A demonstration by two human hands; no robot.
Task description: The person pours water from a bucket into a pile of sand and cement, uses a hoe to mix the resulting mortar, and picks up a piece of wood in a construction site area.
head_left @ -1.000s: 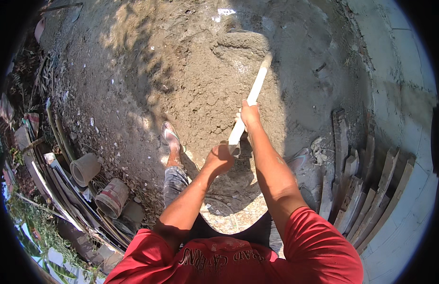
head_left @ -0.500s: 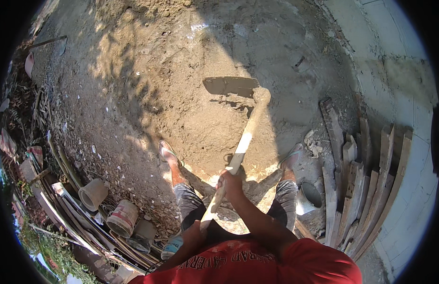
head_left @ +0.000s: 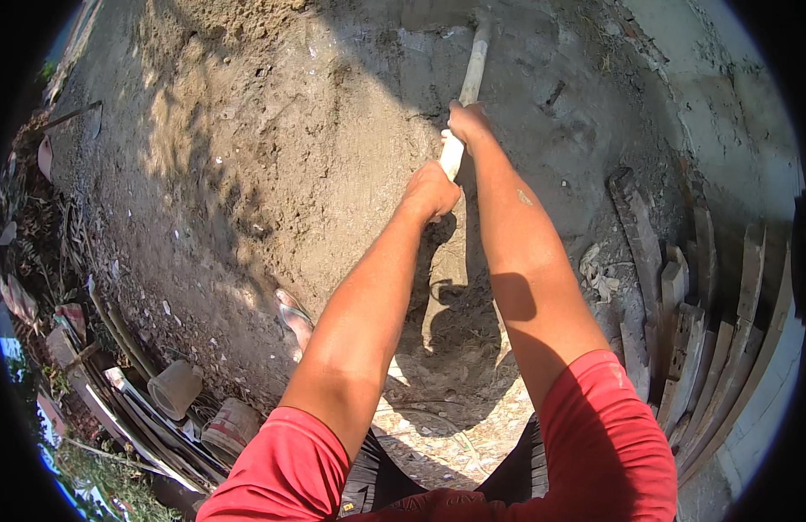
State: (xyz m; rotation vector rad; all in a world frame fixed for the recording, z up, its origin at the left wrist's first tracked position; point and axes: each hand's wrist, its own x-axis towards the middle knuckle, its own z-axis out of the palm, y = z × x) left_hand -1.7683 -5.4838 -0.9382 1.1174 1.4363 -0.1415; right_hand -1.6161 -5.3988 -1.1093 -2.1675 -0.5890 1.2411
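Both my hands grip the pale wooden handle of a hoe [head_left: 475,71], arms stretched out ahead of me. Nearer to me, my left hand [head_left: 432,191] is wrapped round the handle's lower end. Farther along the shaft my right hand [head_left: 469,123] is closed round it. The hoe's head end reaches the top of the view, against wet grey mortar or mud [head_left: 525,96]; its blade is hard to make out there. Half in shade, half in sun, the rough sandy mix [head_left: 299,113] spreads across the ground before me.
Long wooden planks [head_left: 725,348] lie to the right beside a pale wall [head_left: 742,113]. At the left are a bucket [head_left: 175,389], a second bucket [head_left: 232,426], sticks and boards. My left foot in a flip-flop [head_left: 295,318] stands on the ground; a long-handled tool [head_left: 73,115] lies far left.
Both hands have swung forward and up in the view, carrying the hoe from close in front of my feet to the far grey area. My arms have straightened.
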